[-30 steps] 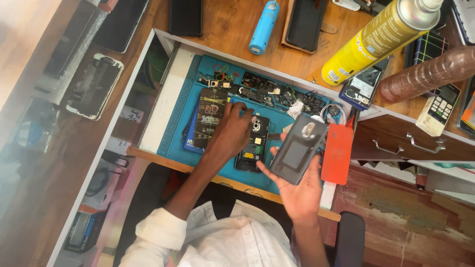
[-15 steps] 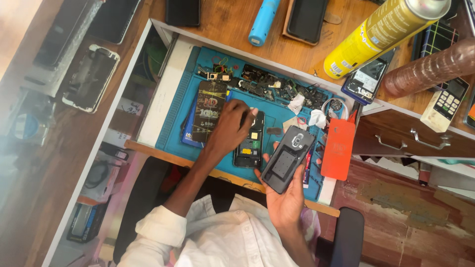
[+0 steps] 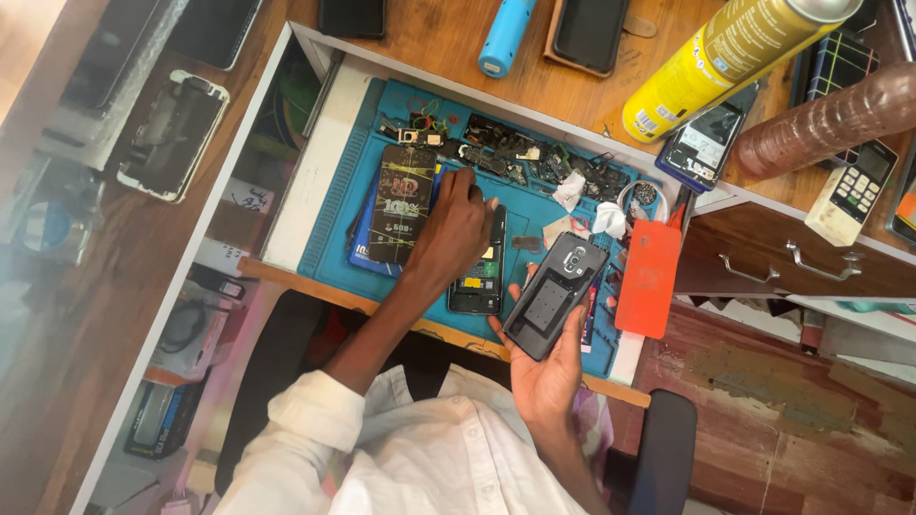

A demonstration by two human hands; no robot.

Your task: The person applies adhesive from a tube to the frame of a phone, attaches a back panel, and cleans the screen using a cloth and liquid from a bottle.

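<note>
Head view shows the left hand (image 3: 458,224) has shifted up the blue rubber work mat (image 3: 334,219), fingers curled over the opened black phone (image 3: 480,272); its grip hides what it pinches. The right hand (image 3: 546,377) has drawn the dark plastic back cover (image 3: 555,294) nearer, clasped. Around them lie a cluttered wooden desk (image 3: 429,43), a yellow spray can (image 3: 735,57) and an orange phone case (image 3: 649,278).

Bright daylight washes in from the far left, glare there (edges soft, smeared), centre sharp, shadows faint
</note>
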